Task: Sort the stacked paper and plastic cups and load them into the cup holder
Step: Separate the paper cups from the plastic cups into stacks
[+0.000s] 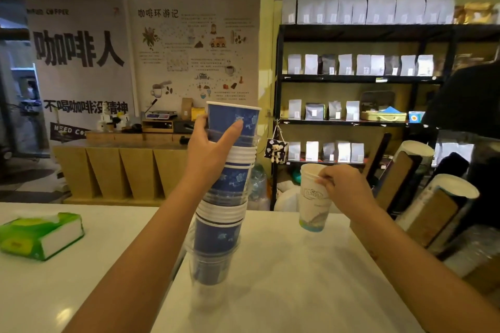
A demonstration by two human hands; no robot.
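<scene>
Counter [284, 278]: white surface in the foreground, carrying the foot of the cup stack; a green tissue pack [40, 235] lies on it at far left.
Cup stack [224, 192]: tall column of nested blue paper cups, white paper cups and clear plastic cups; long axis near vertical, leaning slightly so the top sits right of the base; every mouth faces up; a clear plastic cup forms the base, resting on the counter.
Left hand [213, 143]: wrapped round the upper part of the stack, thumb across the front of the topmost blue cup, fingers behind it; grip clasping the stack.
Right hand [343, 186]: held above the counter, right of the stack and apart from it; grip pinching the rim of a single cup between thumb and fingertips.
White cup [315, 197]: paper, printed with a pale design; hangs upright from the pinch, mouth up, base clear of the counter; long axis near vertical.
Cup holder [422, 197]: at the right edge beside the right hand; brown tubes slanting up and to the left, white cup rims showing at their upper ends.
Brown counter [119, 170]: farther back, bearing a scale and small items.
Shelf [359, 78]: black rack against the far wall, rows of pale bags on each level.
Wall posters [81, 62]: large printed characters, behind the brown counter.
</scene>
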